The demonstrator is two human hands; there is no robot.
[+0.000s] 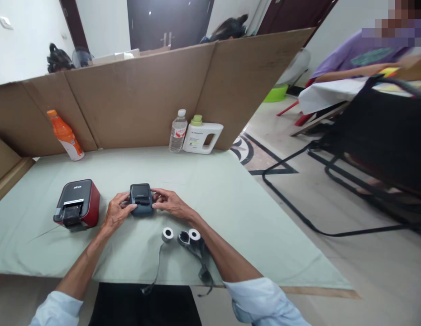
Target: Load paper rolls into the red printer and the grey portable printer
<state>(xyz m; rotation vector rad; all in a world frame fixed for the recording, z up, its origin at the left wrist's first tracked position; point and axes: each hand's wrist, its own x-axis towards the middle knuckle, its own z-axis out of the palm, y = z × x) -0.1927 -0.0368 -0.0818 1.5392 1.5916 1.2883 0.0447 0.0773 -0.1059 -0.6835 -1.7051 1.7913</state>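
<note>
On the pale green table cover [231, 199], backed by a cardboard screen [139, 95], I take the small dark printer [141, 199] as my landmark; everything else I place against it. Left of it, just apart, sits a larger red and black printer [77, 203]. Far beyond it, against the cardboard, stand a white jug with a green cap [202, 136] and a clear water bottle [178, 131], and off to the far left an orange bottle [65, 136]. Nearer me than the landmark, slightly right, lie three small paper rolls [180, 235] with a dark cord [197, 258] trailing toward the table edge.

I see my left hand [116, 213] curled against the printer's left side and my right hand [169, 203] pressed to its right side, fingers partly bent, gripping it between them. Its long axis runs away from me, so both hands flank it about equally; the right is the one closer to the rolls.
</note>
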